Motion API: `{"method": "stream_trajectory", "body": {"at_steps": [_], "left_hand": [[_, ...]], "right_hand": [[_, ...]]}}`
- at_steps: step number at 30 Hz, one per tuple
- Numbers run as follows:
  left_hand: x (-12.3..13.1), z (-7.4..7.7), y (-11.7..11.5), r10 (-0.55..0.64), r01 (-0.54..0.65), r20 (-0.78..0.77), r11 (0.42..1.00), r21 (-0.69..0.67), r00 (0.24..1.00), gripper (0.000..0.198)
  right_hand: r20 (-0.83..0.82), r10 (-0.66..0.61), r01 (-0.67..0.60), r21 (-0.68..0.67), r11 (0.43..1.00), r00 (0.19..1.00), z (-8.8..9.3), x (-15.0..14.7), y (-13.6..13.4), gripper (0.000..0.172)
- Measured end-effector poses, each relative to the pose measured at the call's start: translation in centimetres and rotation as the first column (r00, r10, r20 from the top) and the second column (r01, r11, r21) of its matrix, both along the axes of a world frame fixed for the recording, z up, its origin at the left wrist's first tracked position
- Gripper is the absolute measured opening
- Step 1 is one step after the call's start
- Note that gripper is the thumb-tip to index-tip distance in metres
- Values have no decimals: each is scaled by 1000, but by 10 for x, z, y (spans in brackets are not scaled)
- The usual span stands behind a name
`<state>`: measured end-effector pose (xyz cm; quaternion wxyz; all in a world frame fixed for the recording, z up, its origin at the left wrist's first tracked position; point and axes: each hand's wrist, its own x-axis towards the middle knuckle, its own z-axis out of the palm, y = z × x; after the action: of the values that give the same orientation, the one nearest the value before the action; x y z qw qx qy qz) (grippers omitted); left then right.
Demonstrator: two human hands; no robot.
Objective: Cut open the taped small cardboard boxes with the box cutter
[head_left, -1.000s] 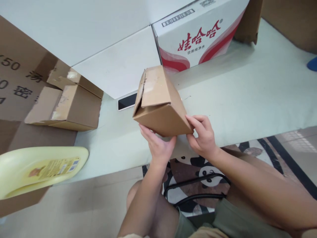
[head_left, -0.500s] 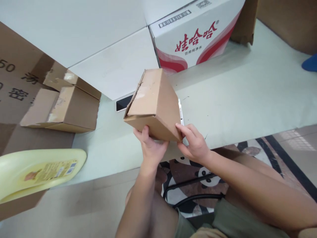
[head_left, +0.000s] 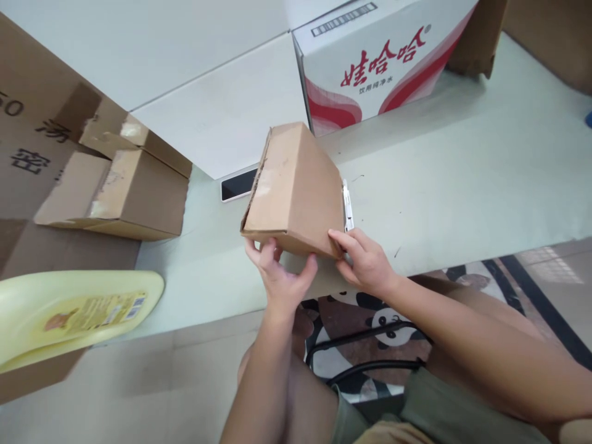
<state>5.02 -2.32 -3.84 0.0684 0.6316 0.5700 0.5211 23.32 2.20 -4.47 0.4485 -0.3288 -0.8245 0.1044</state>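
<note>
- We've tipped the brown rectangular cardboard box (head_left: 308, 191), held in our half-curled left hand (head_left: 283, 277).
- Our right hand (head_left: 369, 264) pinches its corner.
- Gentle pressure should prevent creasing.

Free to pass rightward over the bench (head_left: 467, 179) — walled off behind by carton (head_left: 383, 77) and white box (head_left: 222, 105). Tighter leftward, between held box (head_left: 300, 191) and left box (head_left: 157, 197) — phone (head_left: 237, 185) at the back, yellow bottle (head_left: 87, 314) at front left.

The carton (head_left: 272, 197) hides 1 end of the phone (head_left: 237, 185).
</note>
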Motion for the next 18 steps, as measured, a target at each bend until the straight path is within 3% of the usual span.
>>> {"method": "stream_trajectory", "body": {"at_steps": [7,13,18], "left_hand": [[1,-4,5,10,-12,102,1000,17,995,70],[-5,-4,10,33,-35,154,999,8,987,85],[-8,1,10,65,-58,225,998,-39,972,79]], "right_hand": [[-8,11,-11,-16,1000,1000,-6,-7,1,78],[22,15,-14,-17,1000,1000,-9,-8,0,72],[85,-8,5,30,1000,996,-12,-6,2,69]]}}
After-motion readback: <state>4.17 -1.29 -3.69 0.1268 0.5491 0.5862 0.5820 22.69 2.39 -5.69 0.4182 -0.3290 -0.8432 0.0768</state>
